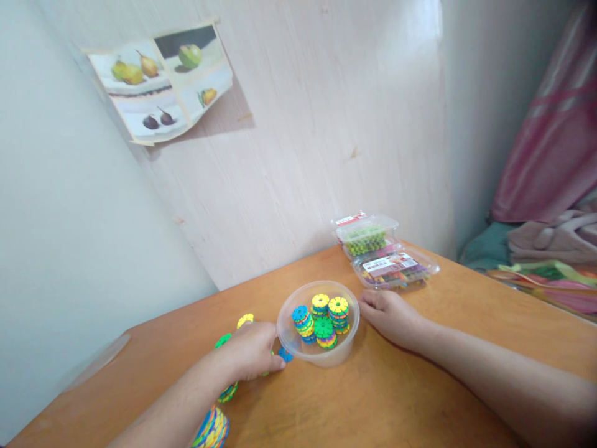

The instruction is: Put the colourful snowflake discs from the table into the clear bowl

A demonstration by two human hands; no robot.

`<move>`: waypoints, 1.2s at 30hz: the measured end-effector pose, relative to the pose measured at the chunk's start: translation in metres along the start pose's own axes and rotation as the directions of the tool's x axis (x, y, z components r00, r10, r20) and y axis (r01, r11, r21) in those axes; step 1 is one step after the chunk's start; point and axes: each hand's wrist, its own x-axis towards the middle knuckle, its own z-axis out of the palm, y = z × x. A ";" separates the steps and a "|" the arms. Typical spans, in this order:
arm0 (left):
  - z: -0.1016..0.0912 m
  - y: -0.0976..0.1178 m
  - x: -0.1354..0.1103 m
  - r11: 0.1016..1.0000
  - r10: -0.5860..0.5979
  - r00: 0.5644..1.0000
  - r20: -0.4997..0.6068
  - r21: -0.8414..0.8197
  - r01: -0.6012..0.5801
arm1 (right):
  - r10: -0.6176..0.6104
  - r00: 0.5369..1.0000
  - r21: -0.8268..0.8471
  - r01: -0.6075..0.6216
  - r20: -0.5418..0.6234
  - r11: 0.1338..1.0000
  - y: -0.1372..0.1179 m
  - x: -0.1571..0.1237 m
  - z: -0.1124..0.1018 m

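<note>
Left hand (252, 351), head view: down low, partly hidden; can't tell how open or if gripping.
Blue disc (286, 354): right there at the thumb tip, just left of the bowl (336, 358)!
Right hand (394, 316): curled at the bowl's right rim, can't tell if pinching.

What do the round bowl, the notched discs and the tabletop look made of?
Bowl: likely plastic, smooth and translucent; brown shows through its wall.
Notched discs: probably moulded plastic, fairly matte; solid colours, uniform shapes.
Tabletop: wood or wood-look laminate, orange-brown, faint sheen; can't tell which.
</note>
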 end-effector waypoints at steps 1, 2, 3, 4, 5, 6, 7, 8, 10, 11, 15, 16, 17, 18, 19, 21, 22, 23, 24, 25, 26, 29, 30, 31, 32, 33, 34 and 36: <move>0.000 0.000 0.001 1.000 -0.002 1.000 -0.003 0.010 0.002 | 0.001 1.000 0.000 -0.001 -0.001 1.000 0.000 0.000 0.000; 0.000 0.000 0.001 1.000 0.001 1.000 -0.008 0.021 -0.001 | 0.001 1.000 0.000 -0.001 -0.001 1.000 0.000 0.000 0.000; 0.000 0.000 0.002 1.000 0.009 1.000 -0.012 0.030 -0.008 | 0.001 1.000 0.001 -0.001 0.000 1.000 0.000 0.000 0.000; -0.001 0.001 0.002 0.999 0.021 1.000 -0.017 0.034 -0.020 | 0.001 1.000 0.001 -0.001 0.002 1.000 0.000 0.000 0.000; -0.001 0.001 0.002 0.999 0.036 0.999 -0.019 0.031 -0.035 | 0.002 1.000 0.001 -0.002 0.004 1.000 -0.001 0.000 0.000; -0.002 0.002 0.002 0.999 0.049 0.999 -0.022 0.022 -0.049 | 0.005 1.000 0.000 -0.005 0.005 1.000 -0.001 0.000 0.000; -0.002 0.002 0.002 0.998 0.059 0.998 -0.022 0.009 -0.059 | 0.007 1.000 -0.001 -0.007 0.005 1.000 -0.002 0.000 -0.001; -0.003 0.003 0.002 0.998 0.064 0.998 -0.021 -0.003 -0.064 | 0.009 1.000 -0.003 -0.009 0.006 1.000 -0.002 -0.001 -0.001; -0.002 0.003 0.002 0.998 0.065 0.998 -0.021 -0.016 -0.065 | 0.011 1.000 -0.002 -0.011 0.007 1.000 -0.003 -0.001 -0.001; -0.002 0.004 0.003 0.998 0.065 0.998 -0.020 -0.017 -0.065 | 0.011 1.000 0.001 -0.011 0.009 1.000 -0.003 -0.001 -0.001; 0.000 0.006 0.003 0.998 0.062 0.998 -0.025 0.012 -0.061 | 0.018 1.000 0.010 -0.018 0.014 1.000 -0.002 -0.001 0.000; 0.001 0.006 0.003 0.998 0.062 0.998 -0.026 0.017 -0.061 | 0.018 1.000 0.011 -0.018 0.015 1.000 -0.002 0.000 0.000; 0.001 0.006 0.004 0.998 0.064 0.998 -0.028 0.019 -0.063 | 0.018 1.000 0.012 -0.018 0.014 1.000 -0.002 0.000 0.000; 0.001 0.006 0.004 0.998 0.066 0.998 -0.025 0.019 -0.065 | 0.016 1.000 0.011 -0.016 0.014 1.000 -0.001 0.000 0.000; 0.001 0.006 0.004 0.998 0.067 0.998 -0.020 0.019 -0.067 | 0.012 1.000 0.010 -0.012 0.013 1.000 -0.001 0.000 0.000; 0.000 0.005 0.003 0.997 0.073 0.997 -0.004 0.022 -0.073 | 0.002 1.000 0.006 -0.002 0.009 1.000 0.000 0.001 0.001; 0.000 0.005 0.002 0.997 0.075 0.997 0.005 0.021 -0.075 | -0.003 1.000 0.003 0.003 0.008 1.000 0.000 0.001 0.001; -0.001 0.005 0.001 0.997 0.078 0.997 0.012 0.015 -0.078 | -0.007 1.000 0.001 0.007 0.008 1.000 0.001 0.001 0.001; -0.002 0.005 0.000 0.997 0.082 0.997 0.015 0.004 -0.082 | -0.010 1.000 -0.002 0.010 0.009 1.000 0.002 0.001 0.001; -0.003 0.005 -0.002 0.996 0.084 0.996 0.017 -0.013 -0.084 | -0.011 1.000 -0.003 0.011 0.010 1.000 0.002 0.001 0.001; -0.004 0.004 -0.005 0.996 0.085 0.996 0.020 -0.032 -0.084 | -0.011 1.000 -0.004 0.011 0.012 1.000 0.002 0.001 0.001; -0.009 0.000 -0.014 0.996 0.048 0.999 -0.003 -0.072 -0.048 | -0.002 1.000 -0.004 0.002 0.017 1.000 0.002 0.000 0.000; -0.011 -0.003 -0.018 0.997 0.027 0.999 -0.021 -0.071 -0.029 | 0.002 1.000 -0.005 -0.002 0.016 1.000 0.001 0.000 0.000; -0.015 -0.007 -0.022 0.998 0.005 0.999 -0.045 -0.065 -0.008 | 0.006 1.000 -0.007 -0.006 0.018 1.000 0.000 0.000 0.000; -0.019 -0.011 -0.027 0.998 -0.013 0.997 -0.073 -0.056 0.009 | 0.010 1.000 -0.011 -0.010 0.020 1.000 -0.001 0.000 -0.001; -0.024 -0.015 -0.031 0.998 -0.026 0.995 -0.096 -0.051 0.021 | 0.012 1.000 -0.014 -0.012 0.020 1.000 -0.002 0.000 -0.001; -0.031 -0.019 -0.034 0.998 -0.039 0.993 -0.115 -0.052 0.033 | 0.014 1.000 -0.018 -0.014 0.022 1.000 -0.003 -0.001 -0.001; -0.045 -0.022 -0.038 0.996 -0.052 0.985 -0.162 -0.078 0.040 | 0.018 1.000 -0.026 -0.017 0.021 1.000 -0.004 -0.001 -0.001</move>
